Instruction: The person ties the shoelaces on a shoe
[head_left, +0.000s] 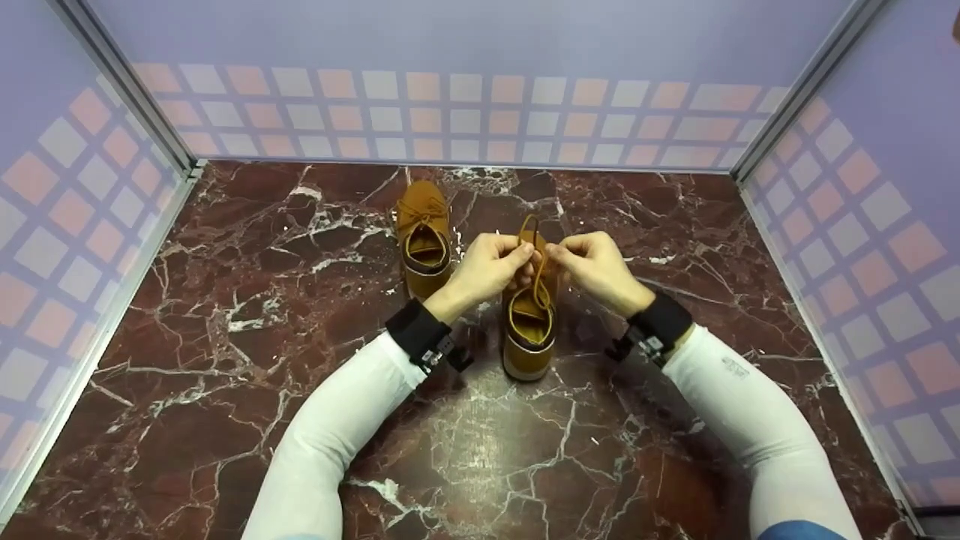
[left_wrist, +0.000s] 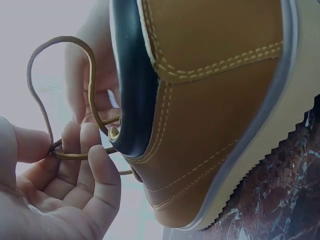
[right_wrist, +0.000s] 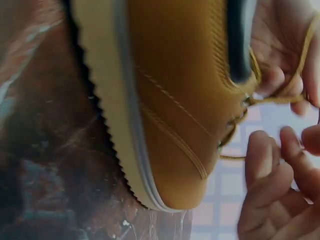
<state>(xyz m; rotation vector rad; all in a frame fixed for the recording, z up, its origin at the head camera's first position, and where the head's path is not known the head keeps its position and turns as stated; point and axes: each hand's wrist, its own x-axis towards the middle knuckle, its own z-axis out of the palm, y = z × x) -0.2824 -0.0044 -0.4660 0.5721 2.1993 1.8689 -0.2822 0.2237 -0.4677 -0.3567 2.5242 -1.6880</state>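
Note:
A tan lace-up shoe (head_left: 527, 358) stands on the floor between my hands, heel towards me. Its yellow-brown shoelace (left_wrist: 91, 75) rises from the eyelets in a tall loop. With thumb and fingers, my left hand (head_left: 487, 262) pinches this lace at the loop's base, left of the shoe's tongue. My right hand (head_left: 598, 266) is just across on the right, thumb and bent fingers brought together at the lace; its fingers partly hide the strand there. In the right wrist view, a strand runs from the lower eyelets behind the right fingers (right_wrist: 260, 155).
A matching tan shoe (head_left: 424, 202), its lace tied in a bow, stands to the left, partly behind my left forearm. The floor is dark red marble (head_left: 247, 367). Pale walls (head_left: 480, 45) with pink and white squares rise at the back and on both sides.

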